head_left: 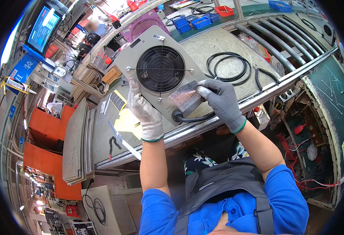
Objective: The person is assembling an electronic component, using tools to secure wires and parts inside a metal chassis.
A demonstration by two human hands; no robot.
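Note:
A light grey box-shaped unit [131, 55] lies tilted on the bench with a round black fan [161, 69] behind a wire guard on its upper face. My right hand [224, 102], in a grey glove, pinches the right end of a silvery printed label [183, 98] at the unit's lower corner. Just below the label, a thick black cable [198, 119] leaves the unit and passes under my right hand. My left hand [143, 107], in a pale glove, rests along the unit's left edge, its fingers stretched out. Yellow backing sheets [128, 124] lie beside that hand.
To the right lie a coiled black cable [219, 78] and black-handled pliers [261, 80]. A roller conveyor [275, 43] runs beyond them. Blue bins [181, 25] stand at the back. Stacked boards [75, 145] lean at the left, near a small dark-handled tool [113, 145] and a monitor [43, 29].

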